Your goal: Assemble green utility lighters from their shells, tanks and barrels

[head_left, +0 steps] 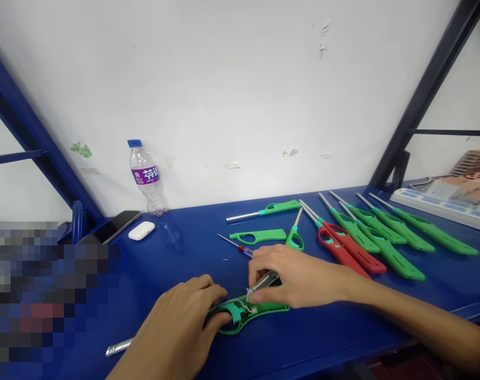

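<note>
An opened green stick lighter lies on the blue table, its inner parts and a teal trigger showing. My left hand is closed around its front end, thumb and fingers at the trigger loop. The metal tube sticks out left from under that hand. My right hand pinches a clear cylindrical part, probably the gas tank, tilted just above the open shell. A pale thin wire shows beside it. Behind my right hand lie a loose green half shell and a screwdriver.
Several green lighters and two red ones lie at the right. Farther back are another green lighter and a power strip. A bottle, white earphone case and phone stand left. A tiny screw lies mid-table.
</note>
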Demonstrator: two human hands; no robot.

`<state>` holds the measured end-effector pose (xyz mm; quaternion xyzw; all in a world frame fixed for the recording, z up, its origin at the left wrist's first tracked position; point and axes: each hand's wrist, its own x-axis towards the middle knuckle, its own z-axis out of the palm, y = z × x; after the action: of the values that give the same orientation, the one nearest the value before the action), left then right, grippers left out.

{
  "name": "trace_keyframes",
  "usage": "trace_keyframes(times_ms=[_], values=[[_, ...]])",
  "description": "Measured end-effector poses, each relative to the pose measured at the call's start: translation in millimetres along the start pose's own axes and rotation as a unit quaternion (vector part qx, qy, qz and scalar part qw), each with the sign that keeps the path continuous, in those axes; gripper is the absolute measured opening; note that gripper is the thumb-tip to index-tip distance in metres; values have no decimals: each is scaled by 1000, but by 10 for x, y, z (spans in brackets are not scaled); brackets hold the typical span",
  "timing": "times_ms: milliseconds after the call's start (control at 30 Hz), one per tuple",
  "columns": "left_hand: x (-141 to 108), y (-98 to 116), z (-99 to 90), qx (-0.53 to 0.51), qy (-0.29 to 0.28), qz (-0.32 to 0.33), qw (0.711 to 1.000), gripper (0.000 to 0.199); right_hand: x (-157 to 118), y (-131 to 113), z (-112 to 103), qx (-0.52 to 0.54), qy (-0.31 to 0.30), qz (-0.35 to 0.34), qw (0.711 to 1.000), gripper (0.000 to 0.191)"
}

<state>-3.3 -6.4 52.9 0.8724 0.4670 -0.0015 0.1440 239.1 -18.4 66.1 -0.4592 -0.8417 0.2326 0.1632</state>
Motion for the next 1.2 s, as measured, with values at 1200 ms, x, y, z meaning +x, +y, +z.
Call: trace_keyframes(times_ms=[1200], values=[[94,-19,11,51,-5,13,999,40,10,219,121,-80,-1,-110,991,21]])
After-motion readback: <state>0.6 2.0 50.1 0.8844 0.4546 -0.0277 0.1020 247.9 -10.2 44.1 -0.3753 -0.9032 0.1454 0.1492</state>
